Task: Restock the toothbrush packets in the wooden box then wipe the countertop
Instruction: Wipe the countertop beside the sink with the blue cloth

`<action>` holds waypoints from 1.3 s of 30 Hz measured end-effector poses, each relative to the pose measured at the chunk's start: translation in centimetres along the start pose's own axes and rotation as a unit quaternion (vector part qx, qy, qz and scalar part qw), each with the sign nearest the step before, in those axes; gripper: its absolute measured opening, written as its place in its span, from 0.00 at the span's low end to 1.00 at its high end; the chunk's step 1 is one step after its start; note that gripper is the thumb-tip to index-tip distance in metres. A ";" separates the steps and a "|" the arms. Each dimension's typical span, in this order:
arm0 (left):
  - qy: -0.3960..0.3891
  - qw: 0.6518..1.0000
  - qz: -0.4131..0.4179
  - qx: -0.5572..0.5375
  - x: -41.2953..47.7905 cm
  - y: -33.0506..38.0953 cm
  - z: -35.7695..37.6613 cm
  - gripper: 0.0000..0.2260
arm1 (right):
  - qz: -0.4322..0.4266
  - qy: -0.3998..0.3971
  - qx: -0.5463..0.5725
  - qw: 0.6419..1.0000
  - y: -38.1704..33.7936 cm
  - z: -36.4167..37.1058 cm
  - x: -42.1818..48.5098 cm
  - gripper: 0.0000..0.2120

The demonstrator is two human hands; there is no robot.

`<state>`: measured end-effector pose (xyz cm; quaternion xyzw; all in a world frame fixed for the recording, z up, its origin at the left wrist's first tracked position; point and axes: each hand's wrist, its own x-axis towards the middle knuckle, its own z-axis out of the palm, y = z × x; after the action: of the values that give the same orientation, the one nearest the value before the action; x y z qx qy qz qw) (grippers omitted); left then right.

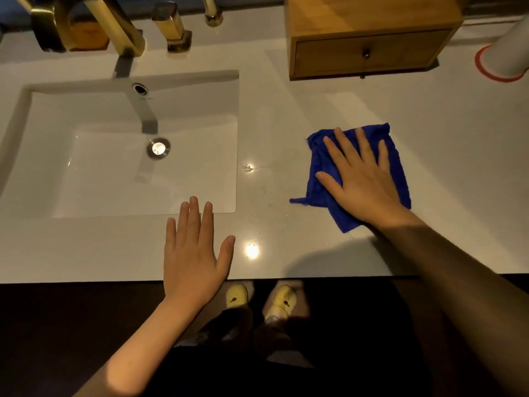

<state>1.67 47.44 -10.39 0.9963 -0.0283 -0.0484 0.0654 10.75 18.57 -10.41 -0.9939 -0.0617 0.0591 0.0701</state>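
While the blue cloth (357,173) is pressed flat on the countertop (286,116) under the open right hand (363,181), with the open left hand (194,253) resting empty nearby, it looks soft, light and floppy, so it is best pushed from the middle.

Glossy countertop (429,116) — fuzzy cloth (398,156), matt wooden box (372,21), brassy tap (114,24).

White surface (286,110) with sunken sink (43,156). On it: blue cloth (398,156) right of sink, wooden box (369,38) at back, white red-rimmed container (506,53) far right.
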 end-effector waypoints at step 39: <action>-0.003 1.000 -0.018 -0.015 -2.3 -2.6 -0.4 0.35 | -0.036 -0.013 0.010 0.999 -3.1 0.5 -4.2 0.28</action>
<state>-0.46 50.22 -10.17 0.9954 -0.0099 -0.0528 0.0796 6.20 21.19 -9.98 -0.9893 -0.0980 0.0703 0.0817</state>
